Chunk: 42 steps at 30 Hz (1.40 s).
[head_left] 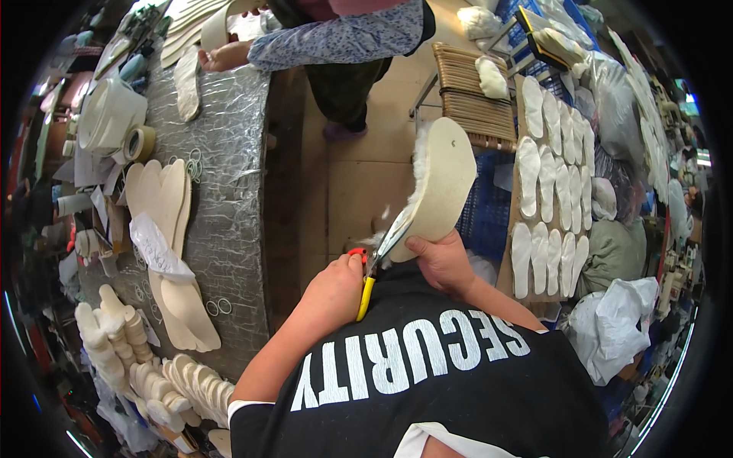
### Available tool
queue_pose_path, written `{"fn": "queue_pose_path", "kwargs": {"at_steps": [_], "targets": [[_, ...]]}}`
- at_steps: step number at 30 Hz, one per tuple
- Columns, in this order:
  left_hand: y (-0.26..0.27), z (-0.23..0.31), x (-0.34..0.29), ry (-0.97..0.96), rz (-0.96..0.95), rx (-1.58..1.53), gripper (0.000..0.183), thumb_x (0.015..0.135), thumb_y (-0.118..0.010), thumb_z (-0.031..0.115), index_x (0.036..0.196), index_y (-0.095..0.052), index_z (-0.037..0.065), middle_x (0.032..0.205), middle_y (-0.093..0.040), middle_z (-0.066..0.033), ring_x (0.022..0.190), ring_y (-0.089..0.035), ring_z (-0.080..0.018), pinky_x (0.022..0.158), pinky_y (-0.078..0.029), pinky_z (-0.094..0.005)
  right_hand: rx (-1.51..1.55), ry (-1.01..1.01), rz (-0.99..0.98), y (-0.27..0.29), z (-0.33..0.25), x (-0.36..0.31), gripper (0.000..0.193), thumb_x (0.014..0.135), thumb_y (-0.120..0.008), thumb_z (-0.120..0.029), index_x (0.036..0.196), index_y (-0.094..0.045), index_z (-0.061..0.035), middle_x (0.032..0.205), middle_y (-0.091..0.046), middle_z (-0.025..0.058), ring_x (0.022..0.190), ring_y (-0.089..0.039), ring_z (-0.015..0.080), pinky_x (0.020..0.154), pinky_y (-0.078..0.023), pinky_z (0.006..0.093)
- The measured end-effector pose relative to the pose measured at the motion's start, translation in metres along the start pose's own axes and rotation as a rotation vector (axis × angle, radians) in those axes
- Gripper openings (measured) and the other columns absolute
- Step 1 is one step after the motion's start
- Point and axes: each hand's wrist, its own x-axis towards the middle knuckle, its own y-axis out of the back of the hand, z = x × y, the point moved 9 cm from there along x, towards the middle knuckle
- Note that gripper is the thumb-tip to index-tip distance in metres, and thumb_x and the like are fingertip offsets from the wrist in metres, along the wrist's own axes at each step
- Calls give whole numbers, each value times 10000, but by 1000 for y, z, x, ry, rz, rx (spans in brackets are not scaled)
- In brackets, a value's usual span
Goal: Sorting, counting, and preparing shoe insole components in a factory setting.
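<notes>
My left hand [334, 286] is closed around the handles of a pair of scissors [368, 284] with red and yellow grips. Their blades lie along the fluffy edge of a cream insole [443, 179], near its lower end. My right hand [445, 263] grips that insole by its lower end, thumb on the smooth face. White fleece shows along the insole's left side, and loose tufts hang by the blades. A small dark mark sits near the insole's upper end. The insole is held up and slightly curved in front of my body.
A foil-covered table [229, 191] on the left bears stacked cream insoles [156, 198], a white bucket [113, 114] and a tape roll [140, 143]. Another person's hand [227, 56] is at its far end. On the right are a board of white insoles [528, 179] and a woven stool [473, 84].
</notes>
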Motion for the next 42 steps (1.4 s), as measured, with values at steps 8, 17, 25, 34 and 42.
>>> {"fn": "queue_pose_path", "kwargs": {"at_steps": [8,17,25,34,42], "targets": [[-13,5,9,-15,-181,39,240,774,-507,45,975,-475,-82,922,-570,-239,864,-589,-355,748,-492,-397,4,65,56,14,0,-14,340,820,-568,74,1144,-529,-24,1085,-592,71,1009,-561,167,897,-448,300],[-20,9,12,-68,-139,6,308,849,-549,186,998,-485,-77,905,-583,-231,864,-582,-379,757,-476,-413,-44,95,82,19,4,-25,345,821,-561,80,1151,-528,-12,1085,-598,74,1006,-568,165,900,-446,292],[-23,7,6,-82,-207,-494,326,830,-605,213,1003,-517,-49,834,-603,-211,752,-596,-371,662,-463,-390,-6,82,105,22,13,-29,340,830,-551,67,1157,-516,-21,1104,-587,82,1022,-563,179,908,-444,313],[-38,-21,-25,6,-410,-1317,344,867,-559,211,1108,-525,-32,889,-608,-34,790,-556,-89,716,-445,-219,181,-197,181,44,50,-26,340,842,-544,46,1170,-478,-19,1094,-569,95,1018,-564,224,904,-462,354],[5,-137,-72,686,332,-556,345,725,-747,176,879,-549,-61,711,-581,-107,643,-553,-171,605,-447,-307,278,-257,140,20,50,-14,381,858,-515,24,1227,-439,-35,1152,-561,120,1046,-555,232,915,-462,387]]}}
